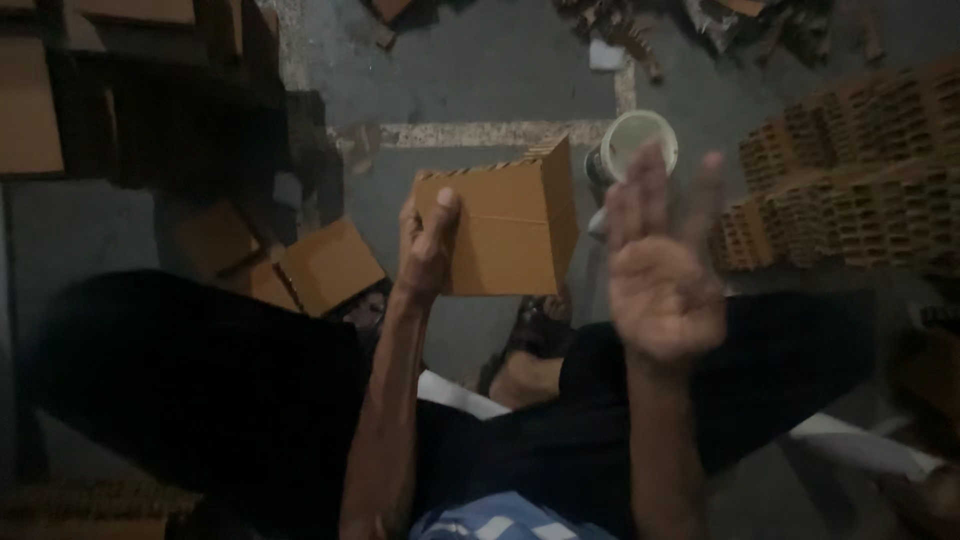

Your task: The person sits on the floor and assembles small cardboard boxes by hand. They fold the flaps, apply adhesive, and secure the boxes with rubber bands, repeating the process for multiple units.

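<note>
You are sitting over a grey concrete floor (pixel 480 70) with stacks of perforated cardboard pieces (pixel 860 170) piling up to your right and loose flat cardboard boxes (pixel 320 265) lying to your left. Your left hand (pixel 428 245) is gripping the small brown cardboard box (pixel 510 230) by its left edge, fingers curled closed around it, holding it up in front of you above your knees. Your right hand (pixel 660 270) is hovering open and blurred just right of the box, fingers spread, with a white cup (pixel 640 140) sitting on the floor behind it.
</note>
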